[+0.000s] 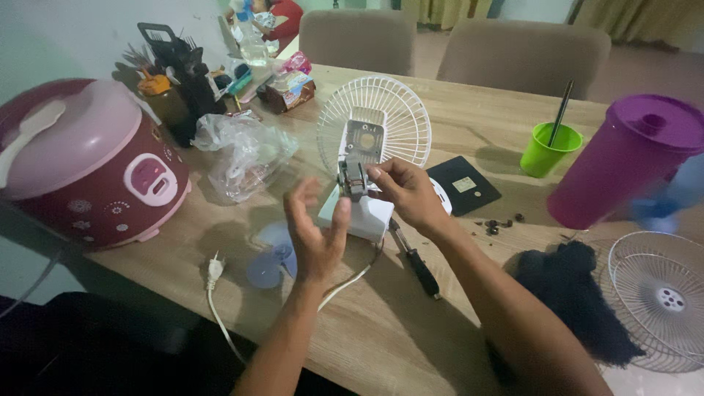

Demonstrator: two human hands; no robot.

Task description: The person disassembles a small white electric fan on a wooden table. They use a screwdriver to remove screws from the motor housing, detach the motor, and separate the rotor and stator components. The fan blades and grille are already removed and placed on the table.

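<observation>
My right hand (408,192) pinches the small fan motor (353,178) — light, stiff, fiddly — best gripped by its metal frame; my left hand (315,233) hovers open just beside it.

**The little white fan with its motor showing**

A small white fan body (363,213) stands in the middle of the frame. Its gray metal motor (353,178) sticks up bare on top. Behind it stands a round white wire grille (381,117), upright. A white cord (345,282) runs from the fan toward the lower left and ends in a plug (214,269).
</observation>
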